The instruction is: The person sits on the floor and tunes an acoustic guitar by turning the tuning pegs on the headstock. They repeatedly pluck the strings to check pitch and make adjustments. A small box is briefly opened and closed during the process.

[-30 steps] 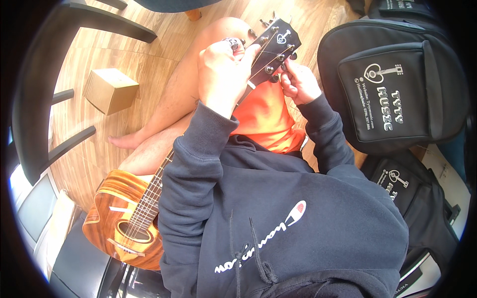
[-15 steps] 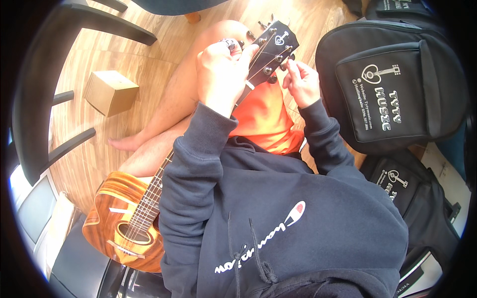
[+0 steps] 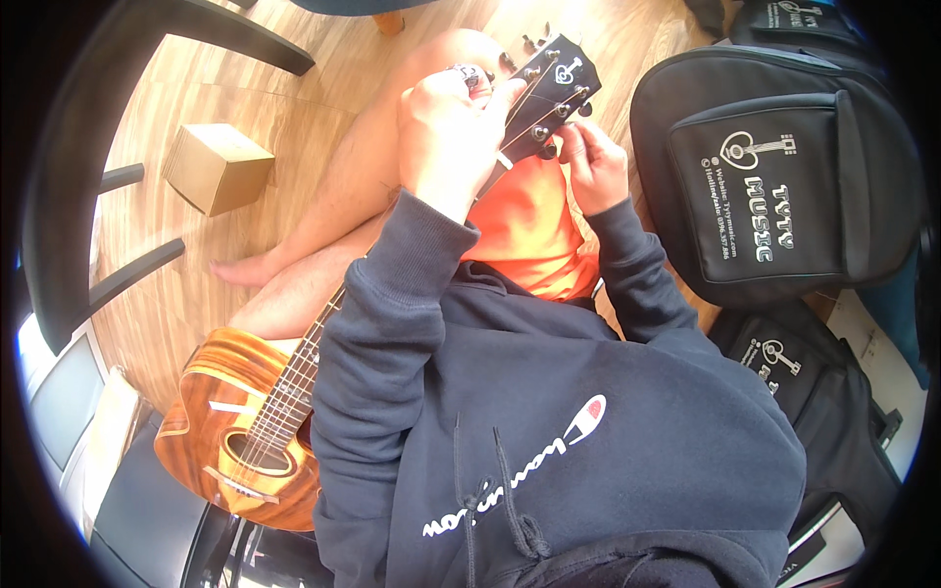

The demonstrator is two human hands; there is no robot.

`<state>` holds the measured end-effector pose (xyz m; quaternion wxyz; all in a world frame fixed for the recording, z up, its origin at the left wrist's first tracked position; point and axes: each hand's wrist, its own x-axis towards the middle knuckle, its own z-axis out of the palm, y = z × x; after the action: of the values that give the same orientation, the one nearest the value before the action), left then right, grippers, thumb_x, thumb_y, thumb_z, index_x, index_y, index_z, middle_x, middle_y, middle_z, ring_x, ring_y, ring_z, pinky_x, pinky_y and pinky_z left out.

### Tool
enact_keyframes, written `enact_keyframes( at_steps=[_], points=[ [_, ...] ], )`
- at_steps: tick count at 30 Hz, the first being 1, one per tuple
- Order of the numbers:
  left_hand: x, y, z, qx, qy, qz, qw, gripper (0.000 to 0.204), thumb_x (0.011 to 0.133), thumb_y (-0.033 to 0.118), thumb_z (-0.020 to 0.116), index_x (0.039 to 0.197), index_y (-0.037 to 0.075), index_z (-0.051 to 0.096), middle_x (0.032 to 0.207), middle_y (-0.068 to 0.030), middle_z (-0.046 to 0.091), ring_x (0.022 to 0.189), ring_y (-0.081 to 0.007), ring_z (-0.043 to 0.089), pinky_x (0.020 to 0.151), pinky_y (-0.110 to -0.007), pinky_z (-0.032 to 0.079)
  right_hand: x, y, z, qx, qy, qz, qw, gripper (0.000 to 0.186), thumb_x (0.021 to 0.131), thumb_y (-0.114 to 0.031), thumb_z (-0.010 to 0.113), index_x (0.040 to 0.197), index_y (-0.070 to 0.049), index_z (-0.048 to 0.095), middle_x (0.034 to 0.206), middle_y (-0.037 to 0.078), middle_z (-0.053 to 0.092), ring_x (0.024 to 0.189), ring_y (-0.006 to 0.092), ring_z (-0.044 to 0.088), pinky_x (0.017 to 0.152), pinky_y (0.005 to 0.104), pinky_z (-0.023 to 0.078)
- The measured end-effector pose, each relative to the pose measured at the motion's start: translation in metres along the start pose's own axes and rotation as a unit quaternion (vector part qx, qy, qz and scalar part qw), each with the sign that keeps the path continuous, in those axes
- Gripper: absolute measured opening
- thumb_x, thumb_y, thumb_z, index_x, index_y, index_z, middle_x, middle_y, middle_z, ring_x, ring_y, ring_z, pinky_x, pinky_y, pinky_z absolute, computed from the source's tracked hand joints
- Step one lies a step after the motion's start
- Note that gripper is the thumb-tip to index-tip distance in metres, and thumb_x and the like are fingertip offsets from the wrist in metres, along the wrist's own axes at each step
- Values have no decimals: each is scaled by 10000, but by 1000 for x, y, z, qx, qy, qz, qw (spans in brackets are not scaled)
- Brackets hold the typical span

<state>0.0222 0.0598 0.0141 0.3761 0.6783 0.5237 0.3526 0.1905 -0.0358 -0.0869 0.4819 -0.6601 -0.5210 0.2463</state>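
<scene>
An acoustic guitar (image 3: 235,392) with a glossy striped brown body lies slanted across the lap. Its neck passes behind my left sleeve and ends in a black headstock (image 3: 552,93) with metal posts and dark tuning pegs. My left hand (image 3: 446,137), a chunky ring on one finger, closes at the headstock's left edge, its thumb along the strings by the posts. What its curled fingers touch underneath is hidden. At the opposite edge, the thumb and fingers of my right hand (image 3: 598,167) pinch together at a tuning peg (image 3: 547,152).
Black padded bags (image 3: 774,176) stand at the right, close to my right forearm. A small cardboard box (image 3: 221,169) sits on the wooden floor (image 3: 323,108). Dark chair legs (image 3: 142,265) and a chair frame curve along the left side. A black seat (image 3: 147,500) is near the guitar body.
The headstock and my left hand have shifted slightly right. My right hand has moved down along the headstock's edge, and its fingers are drawn closer together. The guitar body has moved slightly left.
</scene>
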Motion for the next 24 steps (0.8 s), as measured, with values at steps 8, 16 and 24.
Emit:
enact_keyframes(
  at_steps=[8,16,24],
  points=[
    [1,-5,2,-20,-6,-1,1000,482,799,223,809,543,45,441,461,-2,357,456,-65,339,431,-276,336,7,-8,-7,77,-3,56,995,213,965,-174,622,1012,30,661,696,27,619,562,66,538,503,209,399],
    [0,-2,2,-18,-4,0,1000,490,799,226,811,541,46,435,467,0,352,463,-63,335,429,-281,328,5,0,-9,254,11,203,945,140,934,-144,672,985,-16,693,618,-29,537,524,11,424,497,183,332],
    [0,-3,-2,12,-18,4,1000,353,779,196,797,615,-19,570,534,-149,543,444,-228,491,499,-346,434,9,-11,-11,-271,79,-226,933,198,833,-94,774,993,-15,690,795,-16,645,758,56,565,639,228,467]
  ],
)
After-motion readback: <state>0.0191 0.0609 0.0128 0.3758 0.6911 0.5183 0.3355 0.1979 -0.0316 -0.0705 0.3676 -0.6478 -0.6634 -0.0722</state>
